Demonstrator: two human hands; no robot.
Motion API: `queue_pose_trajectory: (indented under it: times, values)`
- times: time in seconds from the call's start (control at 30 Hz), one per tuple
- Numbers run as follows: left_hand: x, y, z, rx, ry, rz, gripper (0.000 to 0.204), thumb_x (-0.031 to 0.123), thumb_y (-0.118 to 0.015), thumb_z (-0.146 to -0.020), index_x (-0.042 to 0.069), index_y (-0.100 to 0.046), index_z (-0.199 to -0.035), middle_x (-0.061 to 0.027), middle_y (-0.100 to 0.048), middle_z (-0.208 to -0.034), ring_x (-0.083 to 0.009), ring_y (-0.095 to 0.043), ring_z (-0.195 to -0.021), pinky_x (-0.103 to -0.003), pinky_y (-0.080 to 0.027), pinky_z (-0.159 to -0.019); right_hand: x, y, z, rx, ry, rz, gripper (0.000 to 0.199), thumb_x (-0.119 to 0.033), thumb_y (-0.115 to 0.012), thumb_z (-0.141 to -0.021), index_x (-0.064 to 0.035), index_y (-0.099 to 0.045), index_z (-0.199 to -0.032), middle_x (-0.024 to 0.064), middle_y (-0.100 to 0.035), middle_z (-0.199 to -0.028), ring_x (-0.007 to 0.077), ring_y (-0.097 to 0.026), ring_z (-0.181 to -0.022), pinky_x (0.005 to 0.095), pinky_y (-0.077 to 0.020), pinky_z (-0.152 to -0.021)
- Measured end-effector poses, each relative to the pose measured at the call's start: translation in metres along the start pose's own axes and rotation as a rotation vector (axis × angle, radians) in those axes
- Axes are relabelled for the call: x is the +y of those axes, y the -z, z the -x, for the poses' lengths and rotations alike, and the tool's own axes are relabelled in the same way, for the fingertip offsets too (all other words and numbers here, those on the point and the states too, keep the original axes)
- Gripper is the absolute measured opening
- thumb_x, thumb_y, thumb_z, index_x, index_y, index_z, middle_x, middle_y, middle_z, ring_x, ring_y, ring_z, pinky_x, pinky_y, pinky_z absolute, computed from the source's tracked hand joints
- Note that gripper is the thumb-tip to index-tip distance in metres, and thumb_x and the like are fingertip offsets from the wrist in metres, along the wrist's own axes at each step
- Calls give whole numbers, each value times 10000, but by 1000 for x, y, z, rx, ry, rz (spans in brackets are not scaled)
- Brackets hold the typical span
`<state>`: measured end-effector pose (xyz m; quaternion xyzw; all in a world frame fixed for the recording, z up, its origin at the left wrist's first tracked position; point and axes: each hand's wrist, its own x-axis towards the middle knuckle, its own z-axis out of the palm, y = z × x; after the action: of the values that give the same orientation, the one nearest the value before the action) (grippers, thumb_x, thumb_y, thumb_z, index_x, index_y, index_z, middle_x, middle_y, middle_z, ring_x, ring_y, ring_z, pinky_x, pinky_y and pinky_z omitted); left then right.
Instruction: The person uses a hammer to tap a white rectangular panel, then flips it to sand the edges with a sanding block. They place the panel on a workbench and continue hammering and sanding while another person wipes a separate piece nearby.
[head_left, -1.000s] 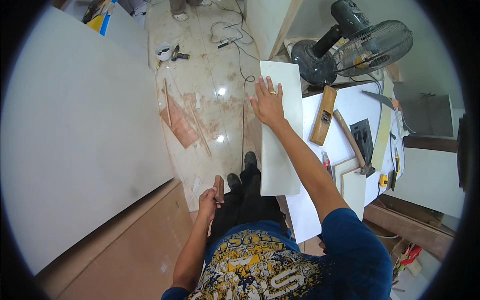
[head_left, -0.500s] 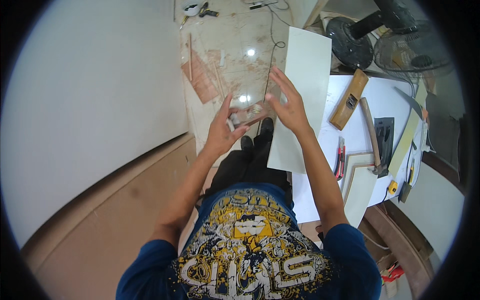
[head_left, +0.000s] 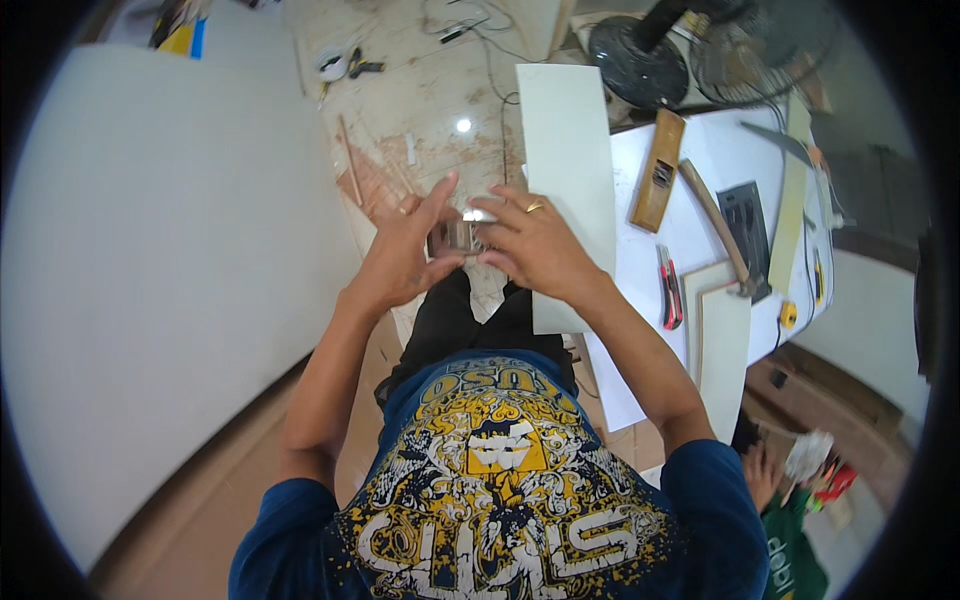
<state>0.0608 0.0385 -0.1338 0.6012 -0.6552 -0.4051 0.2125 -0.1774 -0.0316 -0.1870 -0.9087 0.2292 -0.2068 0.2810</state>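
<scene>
Both my hands meet in front of my chest around a small shiny metal piece [head_left: 462,236]. My left hand [head_left: 405,255] pinches it from the left with the fingers partly spread upward. My right hand [head_left: 535,245], with a ring on one finger, grips it from the right. What kind of object the small piece is cannot be made out. Just right of my hands a long white strip of board [head_left: 570,160] lies on the white worktable [head_left: 700,215].
A large white panel [head_left: 160,260] fills the left. On the worktable lie a wooden hand plane [head_left: 657,172], a hammer [head_left: 718,228], a red utility knife [head_left: 668,290] and small white boards [head_left: 722,340]. A black fan [head_left: 700,45] stands behind. Wood scraps and cables litter the floor [head_left: 400,90]. Another person's hand [head_left: 762,472] shows at the lower right.
My right hand left the white strip and came in to meet my left hand, which rose from my side. Both now close on the small metal piece.
</scene>
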Motion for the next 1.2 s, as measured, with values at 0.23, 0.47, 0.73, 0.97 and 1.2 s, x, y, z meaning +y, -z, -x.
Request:
queue_pose_trajectory:
  times: [0.23, 0.47, 0.73, 0.97, 1.2]
  values:
    - [-66, 35, 19, -353, -1, 281, 1058, 113, -899, -788, 140, -330, -1679, -157, -739, -1255, -328, -667, -1107, -432, -532, -964, -27, -62, -6, -45, -320, -890, 217, -252, -836, -912, -78, -718, -965, 140, -618, -1390, 317, -538, -1412, 439, -433, -1138]
    - [-305, 29, 62, 180, 678, 527, 682, 300, -801, -928, 89, -544, -1523, -157, -739, -1065, -306, -721, -887, -402, -576, -720, -22, -115, -4, 218, -922, -1061, 228, -246, -695, -1040, -112, -686, -1224, 65, -656, -1324, 252, -669, -1240, 506, -469, -1106]
    - [-379, 3, 108, 176, 953, 1126, 301, 386, -839, -904, 148, -665, -966, -15, -576, -716, -178, -560, -600, -320, -454, -536, -12, -139, 9, 179, -919, 654, 845, -324, -750, -930, -130, -369, -1659, 170, -304, -1741, 387, -351, -1573, 704, -258, -1220]
    - [-353, 9, 76, -90, 842, 937, 368, 387, -853, -878, 105, -704, -1061, -23, -630, -877, -159, -583, -729, -339, -504, -619, 10, -148, 43, -176, -1143, 821, 783, -190, -579, -1008, -102, -234, -1705, 214, -144, -1782, 484, -210, -1612, 763, -267, -1195]
    - [-339, 13, 34, -193, 788, 733, 502, 390, -844, -871, 73, -718, -1240, -50, -673, -1013, -202, -612, -849, -369, -549, -690, -13, -72, 53, 182, -1004, 328, 853, -67, -604, -912, -51, -251, -1689, 289, -348, -1683, 470, -446, -1494, 534, -419, -1198]
